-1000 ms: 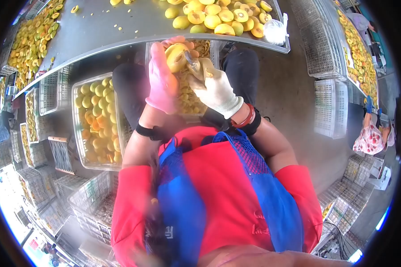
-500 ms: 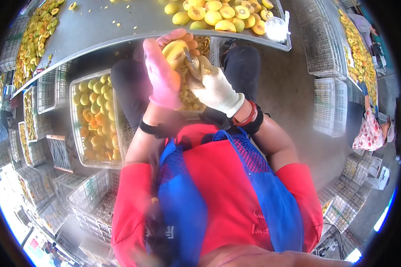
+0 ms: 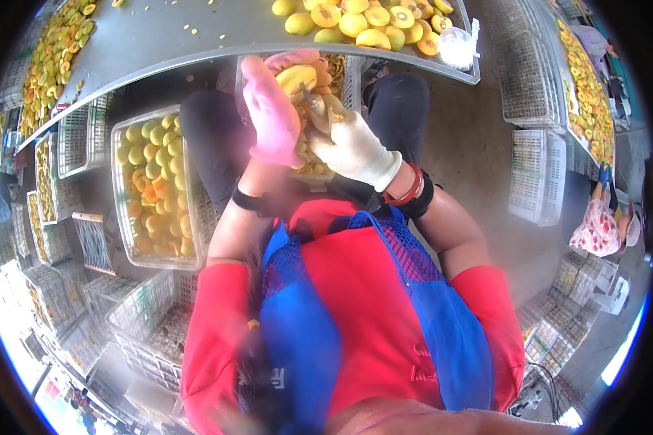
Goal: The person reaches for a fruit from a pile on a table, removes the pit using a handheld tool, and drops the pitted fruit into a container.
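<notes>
My left hand [image 3: 272, 119], in a pink glove, is closed around a cut yellow peach [image 3: 295, 78] just below the metal table's front edge. My right hand [image 3: 357, 148] wears a white glove stained at the fingertips. It grips a short metal-tipped hand tool [image 3: 315, 105], whose tip meets the peach's cut side; the fingers cover part of its handle. Under both hands, between my knees, a crate [image 3: 352, 76] holds yellow peels or slices.
Halved peaches [image 3: 374, 38] and a clear plastic bag [image 3: 456, 49] lie on the metal table [image 3: 189, 32]. A crate of whole peaches [image 3: 117, 203] stands left of my legs. Stacked crates [image 3: 537, 174] stand at right, near another person [image 3: 595, 228].
Both hands have shifted slightly right and down in view. The peach is turned more level in my left hand, with the tool still at it.
</notes>
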Tool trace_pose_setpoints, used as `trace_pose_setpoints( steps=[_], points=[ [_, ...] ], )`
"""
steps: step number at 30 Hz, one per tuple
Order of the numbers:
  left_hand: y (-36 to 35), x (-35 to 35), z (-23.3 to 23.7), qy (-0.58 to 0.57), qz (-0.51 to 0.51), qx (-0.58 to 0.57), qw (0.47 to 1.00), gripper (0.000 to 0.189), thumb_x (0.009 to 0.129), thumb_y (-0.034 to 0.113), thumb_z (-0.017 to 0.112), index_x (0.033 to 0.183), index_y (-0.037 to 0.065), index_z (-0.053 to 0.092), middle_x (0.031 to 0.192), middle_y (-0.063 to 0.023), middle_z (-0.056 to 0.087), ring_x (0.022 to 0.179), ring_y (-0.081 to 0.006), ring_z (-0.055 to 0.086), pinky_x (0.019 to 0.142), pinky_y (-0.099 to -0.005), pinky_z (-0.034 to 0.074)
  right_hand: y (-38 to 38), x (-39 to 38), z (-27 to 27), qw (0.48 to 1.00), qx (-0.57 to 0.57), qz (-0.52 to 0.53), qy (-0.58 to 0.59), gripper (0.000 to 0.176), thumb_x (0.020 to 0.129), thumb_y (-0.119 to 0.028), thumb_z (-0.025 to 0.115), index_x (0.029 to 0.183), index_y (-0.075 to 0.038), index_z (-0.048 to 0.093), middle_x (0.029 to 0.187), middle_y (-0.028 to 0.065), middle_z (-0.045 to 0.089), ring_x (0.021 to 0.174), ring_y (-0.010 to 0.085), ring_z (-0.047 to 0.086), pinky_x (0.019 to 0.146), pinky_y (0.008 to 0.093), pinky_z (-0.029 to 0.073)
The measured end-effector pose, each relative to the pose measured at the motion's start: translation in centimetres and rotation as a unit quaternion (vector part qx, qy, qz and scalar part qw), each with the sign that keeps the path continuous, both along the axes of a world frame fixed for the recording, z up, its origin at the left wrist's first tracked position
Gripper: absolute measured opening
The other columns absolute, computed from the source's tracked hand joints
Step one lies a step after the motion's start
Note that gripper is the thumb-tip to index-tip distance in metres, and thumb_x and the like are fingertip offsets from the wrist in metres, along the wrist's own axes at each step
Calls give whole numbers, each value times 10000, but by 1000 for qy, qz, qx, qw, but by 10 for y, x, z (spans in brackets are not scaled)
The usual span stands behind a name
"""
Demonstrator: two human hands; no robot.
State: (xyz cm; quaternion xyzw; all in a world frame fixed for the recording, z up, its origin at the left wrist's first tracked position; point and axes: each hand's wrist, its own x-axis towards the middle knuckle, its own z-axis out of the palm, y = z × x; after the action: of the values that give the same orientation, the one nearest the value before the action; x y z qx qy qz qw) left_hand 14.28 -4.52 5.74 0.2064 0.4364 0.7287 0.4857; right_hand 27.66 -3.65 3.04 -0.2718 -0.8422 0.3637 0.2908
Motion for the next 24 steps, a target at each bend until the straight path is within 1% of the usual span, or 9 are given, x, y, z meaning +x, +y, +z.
trace_pose_setpoints(
  steps=[2, 5, 9, 11, 15, 17, 21, 23, 24],
  points=[
    [0, 1, -1, -14, -2, -13, 1000, 777, 1020, 602, 220, 967, -39, 656, 833, -155, 694, 721, -228, 661, 715, -332, 550, -5, -2, 5, 1000, 2, -21, -14, 333, 827, -79, 640, 1118, 35, 525, 786, 238, 621, 707, 445, 629, 608, 478, 512],
    [1, -1, -2, -26, -9, -17, 999, 812, 1007, 637, 222, 955, -43, 663, 827, -158, 697, 708, -234, 667, 699, -335, 552, -3, -6, -4, 999, 19, -15, 40, 355, 824, -82, 642, 1133, 41, 521, 746, 231, 605, 682, 455, 617, 588, 471, 505],
    [1, -4, -4, 6, -16, -40, 999, 835, 995, 662, 234, 944, -49, 669, 812, -154, 700, 689, -236, 672, 680, -337, 554, 8, -3, -8, 996, 50, 56, 54, 320, 825, -74, 640, 1106, 38, 533, 779, 235, 618, 694, 455, 623, 587, 468, 500],
    [0, -3, -5, 26, -4, -44, 999, 820, 998, 641, 238, 937, -52, 670, 808, -155, 702, 680, -237, 673, 679, -335, 555, 3, -2, -6, 998, -4, 48, 42, 281, 832, -67, 632, 1076, 38, 538, 808, 239, 624, 717, 450, 630, 602, 466, 503],
    [-3, 1, -2, 45, 23, -41, 998, 771, 1002, 578, 245, 927, -58, 675, 809, -161, 703, 678, -240, 675, 685, -328, 559, 2, -2, -18, 998, 22, 53, 33, 261, 839, -61, 625, 1053, 44, 518, 813, 251, 624, 745, 452, 632, 623, 473, 503],
    [-4, -2, -6, 40, 6, -23, 999, 743, 1002, 546, 255, 930, -62, 676, 811, -165, 702, 676, -241, 674, 686, -329, 558, 2, -1, -5, 995, -47, 69, 48, 275, 840, -64, 627, 1056, 52, 502, 788, 254, 622, 730, 459, 630, 611, 478, 505],
    [-5, -6, -9, 57, -14, -7, 998, 699, 1000, 489, 262, 936, -68, 679, 812, -175, 702, 680, -245, 676, 696, -336, 558, 1, -3, 0, 997, 4, 67, 36, 275, 860, -76, 625, 1070, 43, 492, 789, 254, 621, 752, 459, 632, 627, 468, 505],
    [-4, -2, -5, 58, 2, -15, 998, 704, 1002, 486, 256, 933, -71, 680, 811, -179, 702, 680, -245, 675, 697, -336, 558, -4, -4, -6, 999, -5, 34, -15, 264, 872, -81, 622, 1073, 34, 493, 808, 247, 624, 784, 457, 633, 650, 458, 505],
    [-4, -1, -3, 58, 11, -18, 998, 707, 1003, 484, 252, 932, -73, 681, 810, -181, 702, 679, -245, 675, 697, -337, 558, -2, -6, -11, 999, 7, 42, 14, 264, 876, -81, 618, 1086, 24, 498, 818, 242, 624, 782, 452, 630, 653, 451, 502]
  ],
)
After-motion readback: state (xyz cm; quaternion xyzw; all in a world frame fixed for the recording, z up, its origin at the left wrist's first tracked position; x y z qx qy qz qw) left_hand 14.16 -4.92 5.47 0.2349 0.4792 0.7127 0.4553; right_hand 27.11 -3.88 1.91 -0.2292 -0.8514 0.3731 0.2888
